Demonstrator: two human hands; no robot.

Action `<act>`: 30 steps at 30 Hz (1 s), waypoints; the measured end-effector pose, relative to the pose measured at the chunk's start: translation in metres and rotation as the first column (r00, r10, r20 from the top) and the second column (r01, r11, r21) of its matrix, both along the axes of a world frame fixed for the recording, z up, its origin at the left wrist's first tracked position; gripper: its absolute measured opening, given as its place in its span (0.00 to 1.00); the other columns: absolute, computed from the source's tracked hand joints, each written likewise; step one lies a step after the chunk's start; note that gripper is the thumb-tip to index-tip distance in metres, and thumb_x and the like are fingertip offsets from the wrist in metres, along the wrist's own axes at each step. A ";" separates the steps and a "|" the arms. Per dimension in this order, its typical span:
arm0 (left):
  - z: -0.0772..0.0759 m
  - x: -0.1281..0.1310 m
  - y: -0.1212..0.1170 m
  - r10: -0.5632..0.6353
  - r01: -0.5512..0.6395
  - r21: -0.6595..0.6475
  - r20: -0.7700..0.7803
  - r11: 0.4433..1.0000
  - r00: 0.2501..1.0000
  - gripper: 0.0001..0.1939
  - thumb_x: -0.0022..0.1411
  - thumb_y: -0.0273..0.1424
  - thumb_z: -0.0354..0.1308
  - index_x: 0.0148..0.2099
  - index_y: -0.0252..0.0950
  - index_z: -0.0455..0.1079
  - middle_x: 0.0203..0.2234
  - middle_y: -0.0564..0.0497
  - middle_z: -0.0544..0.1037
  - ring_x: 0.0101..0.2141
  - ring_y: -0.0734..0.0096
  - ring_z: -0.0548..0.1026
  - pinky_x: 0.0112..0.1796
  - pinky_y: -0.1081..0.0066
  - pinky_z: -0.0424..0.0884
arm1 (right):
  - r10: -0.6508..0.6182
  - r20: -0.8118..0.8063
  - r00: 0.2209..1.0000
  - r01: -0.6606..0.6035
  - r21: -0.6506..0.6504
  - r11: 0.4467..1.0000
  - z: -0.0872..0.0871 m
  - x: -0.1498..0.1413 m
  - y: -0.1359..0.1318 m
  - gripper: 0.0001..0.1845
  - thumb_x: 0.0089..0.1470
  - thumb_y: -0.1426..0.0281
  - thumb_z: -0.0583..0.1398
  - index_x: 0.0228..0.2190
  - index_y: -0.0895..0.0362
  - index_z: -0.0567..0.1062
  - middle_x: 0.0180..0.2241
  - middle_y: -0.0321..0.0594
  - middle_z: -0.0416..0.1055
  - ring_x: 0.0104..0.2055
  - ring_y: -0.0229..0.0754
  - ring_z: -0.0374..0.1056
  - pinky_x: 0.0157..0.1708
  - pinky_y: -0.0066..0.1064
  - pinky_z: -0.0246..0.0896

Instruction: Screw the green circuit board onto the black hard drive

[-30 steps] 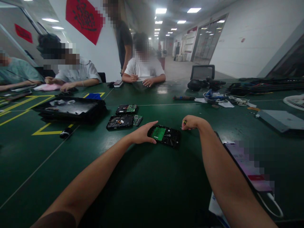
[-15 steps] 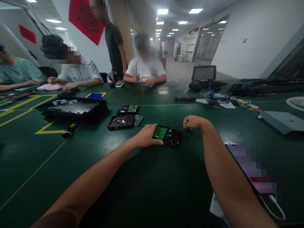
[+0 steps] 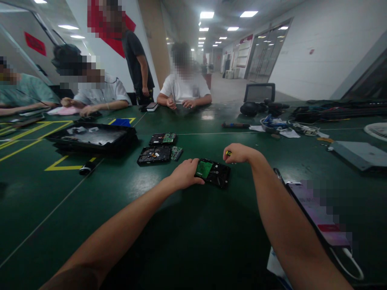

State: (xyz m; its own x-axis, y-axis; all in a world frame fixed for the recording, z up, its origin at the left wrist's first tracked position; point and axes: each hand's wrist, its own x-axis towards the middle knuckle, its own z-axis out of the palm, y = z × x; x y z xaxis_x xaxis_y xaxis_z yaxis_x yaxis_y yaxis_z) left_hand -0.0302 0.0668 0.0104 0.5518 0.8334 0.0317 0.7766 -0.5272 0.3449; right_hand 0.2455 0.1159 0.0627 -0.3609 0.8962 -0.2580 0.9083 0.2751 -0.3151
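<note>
A black hard drive [image 3: 215, 173] with a green circuit board on top lies on the green table [image 3: 187, 241] in front of me. My left hand [image 3: 185, 174] grips its left end, fingers curled over the edge. My right hand [image 3: 237, 153] is closed in a fist around a small tool with a yellow tip, held just above the drive's far right corner. The tool's shaft is hidden by my fingers.
Two more opened drives [image 3: 154, 155] [image 3: 162, 139] and a loose green board [image 3: 175, 152] lie to the left. A black tray [image 3: 90, 137] sits further left. A phone [image 3: 317, 213] lies at my right. Tools and cables [image 3: 272, 121] clutter the back right. Several people sit or stand across the table.
My right hand has moved left and lifted slightly, now over the drive's far corner. My left hand has curled tighter on the drive's end. The standing person has stepped left.
</note>
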 end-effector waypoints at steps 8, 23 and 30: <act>-0.001 -0.003 0.005 -0.029 0.034 -0.053 0.091 0.998 0.995 0.49 0.49 0.50 0.69 0.66 0.33 0.57 0.53 0.36 0.72 0.53 0.45 0.72 0.51 0.56 0.70 | -0.057 0.050 0.997 0.058 -0.018 0.998 -0.006 -0.006 0.002 0.06 0.51 0.70 0.65 0.34 0.58 0.78 0.28 0.39 0.77 0.27 0.39 0.74 0.30 0.29 0.65; -0.012 -0.013 0.024 0.043 -0.016 -0.107 0.257 0.994 0.966 0.45 0.48 0.40 0.74 0.65 0.38 0.60 0.53 0.40 0.75 0.47 0.53 0.77 0.47 0.58 0.73 | 0.036 0.007 0.999 -0.032 -0.312 0.950 -0.001 -0.012 -0.006 0.08 0.48 0.68 0.64 0.31 0.59 0.80 0.30 0.41 0.79 0.26 0.38 0.70 0.24 0.28 0.60; -0.002 -0.015 0.017 0.019 -0.003 -0.113 0.147 0.994 0.989 0.47 0.53 0.44 0.69 0.69 0.33 0.54 0.56 0.35 0.73 0.49 0.48 0.76 0.47 0.57 0.73 | -0.017 -0.060 0.998 0.013 -0.069 0.998 -0.001 -0.012 -0.004 0.09 0.50 0.70 0.63 0.36 0.58 0.79 0.31 0.40 0.79 0.26 0.38 0.71 0.28 0.29 0.63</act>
